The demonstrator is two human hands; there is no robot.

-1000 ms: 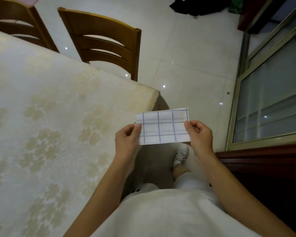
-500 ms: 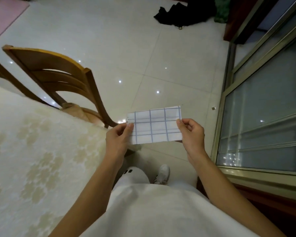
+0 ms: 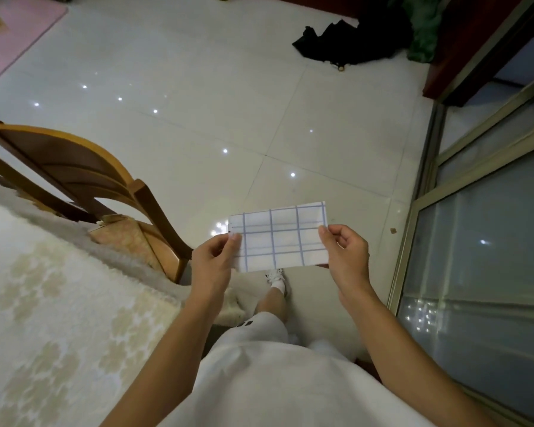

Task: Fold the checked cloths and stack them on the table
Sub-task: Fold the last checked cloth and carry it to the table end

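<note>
Spanning between 2 hands: folded checked cloth (image 3: 279, 237); left hand (image 3: 214, 264) pinching left edge, right hand (image 3: 346, 253) pinching right edge.

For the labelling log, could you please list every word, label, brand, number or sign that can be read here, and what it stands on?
No text can be read in this view.
White shorts: a dark print near the hem, too blurred to read.
Checked cloth: only blue grid lines, no writing.

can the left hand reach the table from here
Probably yes: the table lies close beside the left hand with nothing between, though that hand pinches the cloth.
</note>
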